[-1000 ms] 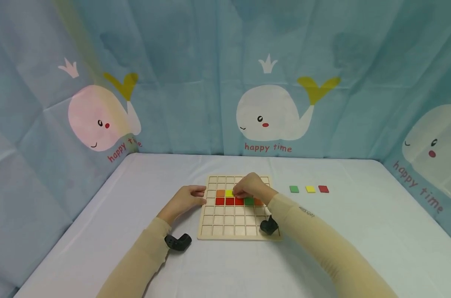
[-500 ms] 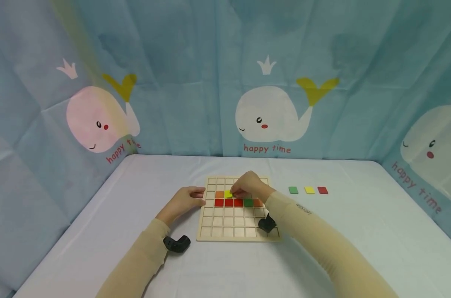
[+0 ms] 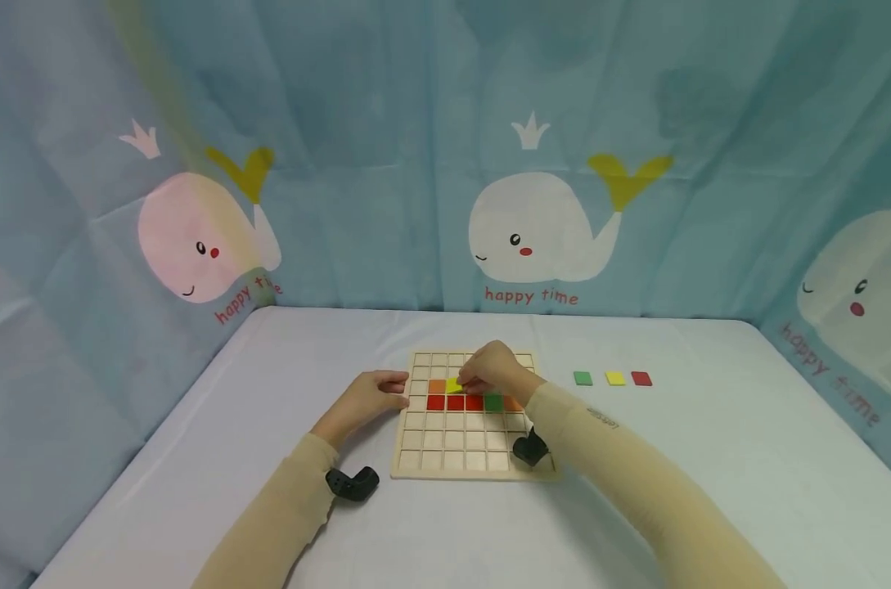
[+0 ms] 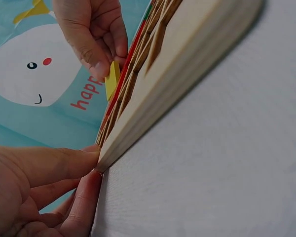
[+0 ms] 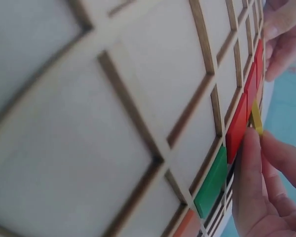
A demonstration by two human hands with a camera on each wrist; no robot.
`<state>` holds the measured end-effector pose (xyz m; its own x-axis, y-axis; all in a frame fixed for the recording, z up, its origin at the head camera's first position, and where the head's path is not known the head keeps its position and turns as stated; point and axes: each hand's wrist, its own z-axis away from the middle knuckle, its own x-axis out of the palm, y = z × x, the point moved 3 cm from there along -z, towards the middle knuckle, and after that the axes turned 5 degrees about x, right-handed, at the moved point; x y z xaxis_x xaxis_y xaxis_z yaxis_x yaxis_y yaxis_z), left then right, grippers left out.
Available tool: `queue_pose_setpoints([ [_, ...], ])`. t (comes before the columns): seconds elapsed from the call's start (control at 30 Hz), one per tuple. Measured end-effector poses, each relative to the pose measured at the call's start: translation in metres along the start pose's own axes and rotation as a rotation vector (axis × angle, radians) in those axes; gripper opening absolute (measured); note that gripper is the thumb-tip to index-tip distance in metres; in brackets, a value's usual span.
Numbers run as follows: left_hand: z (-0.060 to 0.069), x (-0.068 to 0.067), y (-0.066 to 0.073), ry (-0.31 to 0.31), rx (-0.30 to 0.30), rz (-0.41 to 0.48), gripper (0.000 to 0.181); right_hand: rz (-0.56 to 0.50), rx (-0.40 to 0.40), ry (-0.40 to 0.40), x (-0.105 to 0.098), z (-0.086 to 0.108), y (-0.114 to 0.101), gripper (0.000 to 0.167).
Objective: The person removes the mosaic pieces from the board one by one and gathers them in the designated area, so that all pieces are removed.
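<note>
Backdrop: Creased pale-blue fabric (image 3: 386, 164) hangs behind and along both sides of the white-covered surface (image 3: 776, 450).
Center whale: A white cartoon whale (image 3: 526, 229) with a yellow tail smiles below a white crown (image 3: 530, 132).
Left whale: A pink-tinted twin (image 3: 183, 237) slants near a yellowish vertical streak (image 3: 143, 49).
Right whale: A pale third (image 3: 875, 303) is cropped by the frame's edge.
Lettering: Red "happy time" (image 3: 531, 296) runs beneath each whale.
Surface cover: The cloth shows faint wrinkles and rounded far corners.
Light: Soft, with faint shadows.
</note>
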<state>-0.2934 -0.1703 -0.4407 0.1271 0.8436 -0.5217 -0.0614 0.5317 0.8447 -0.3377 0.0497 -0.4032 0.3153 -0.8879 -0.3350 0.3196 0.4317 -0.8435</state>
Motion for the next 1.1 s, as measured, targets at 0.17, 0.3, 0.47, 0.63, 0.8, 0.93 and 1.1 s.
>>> queue_pose_setpoints([
  [0.17, 0.0, 0.003, -0.002, -0.012, 0.002, 0.001, 0.052, 0.002, 0.003, 0.011, -0.007, 0.005, 0.003, 0.013],
  [0.3, 0.0, 0.0, 0.0, -0.013, 0.014, 0.003, 0.052, 0.025, -0.014, 0.022, -0.016, 0.008, 0.0, 0.014],
  [0.47, -0.001, -0.001, 0.001, -0.023, 0.023, -0.001, 0.053, -0.005, -0.013, 0.012, -0.025, 0.014, -0.001, 0.017],
  [0.63, -0.003, 0.0, 0.001, -0.013, 0.021, -0.008, 0.053, -0.014, 0.002, 0.009, -0.037, 0.019, 0.005, 0.021],
  [0.8, -0.004, 0.002, 0.0, -0.01, 0.015, -0.009, 0.053, 0.007, -0.006, 0.002, -0.053, 0.027, 0.011, 0.025],
  [0.93, -0.004, 0.002, -0.001, -0.013, 0.015, -0.009, 0.053, -0.013, -0.003, 0.001, -0.066, 0.034, 0.014, 0.028],
  [1.1, -0.003, 0.0, -0.001, -0.018, 0.027, -0.011, 0.053, -0.03, -0.006, 0.007, -0.079, 0.041, 0.016, 0.032],
])
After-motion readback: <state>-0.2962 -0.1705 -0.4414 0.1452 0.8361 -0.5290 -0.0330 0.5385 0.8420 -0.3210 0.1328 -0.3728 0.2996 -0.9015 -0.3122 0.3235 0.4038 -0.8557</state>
